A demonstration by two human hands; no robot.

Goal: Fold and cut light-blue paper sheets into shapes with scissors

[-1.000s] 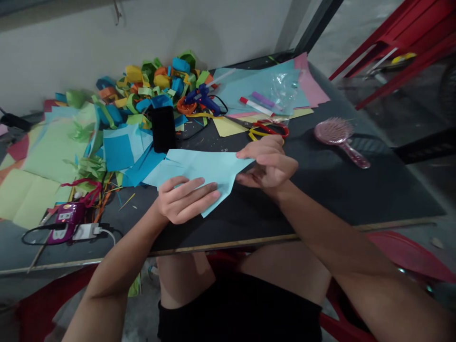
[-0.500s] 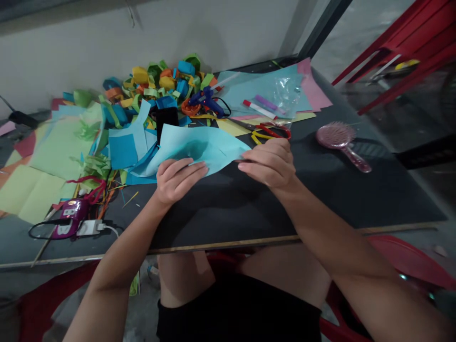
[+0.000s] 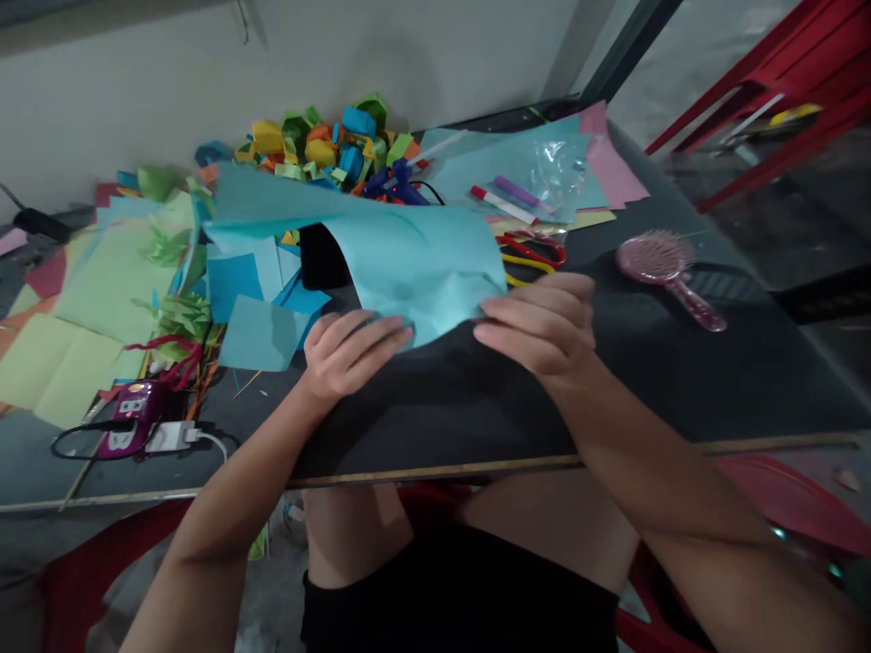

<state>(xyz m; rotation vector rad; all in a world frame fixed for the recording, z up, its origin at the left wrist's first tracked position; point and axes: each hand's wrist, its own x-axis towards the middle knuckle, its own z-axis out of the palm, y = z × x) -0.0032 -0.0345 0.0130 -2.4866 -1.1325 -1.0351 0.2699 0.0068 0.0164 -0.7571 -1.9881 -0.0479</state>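
Both hands pinch the near edge of a large light-blue sheet of paper point(image 3: 422, 249), which bends up and away over the table. My left hand point(image 3: 350, 358) is closed on its lower left part. The lower right corner is gripped by my right hand point(image 3: 544, 325), fingers pressed together. Under the sheet's left side lie a dark phone-like object point(image 3: 323, 258) and a small light-blue paper piece point(image 3: 262, 334). Partly covered by the sheet's right edge are scissors with red and yellow handles point(image 3: 537, 258).
A pile of folded coloured paper pieces point(image 3: 319, 150) is by the wall, beside a blue glue gun point(image 3: 395, 181). Markers point(image 3: 504, 206) lie at the back, a pink hairbrush point(image 3: 670, 272) at right. At left are a purple power socket point(image 3: 136, 413) and a white charger point(image 3: 170, 436).
The sheet has swung open and up, its far part now spreading left over the pile's front. A small blue piece shows on the table at left. My hands shifted slightly right in view.
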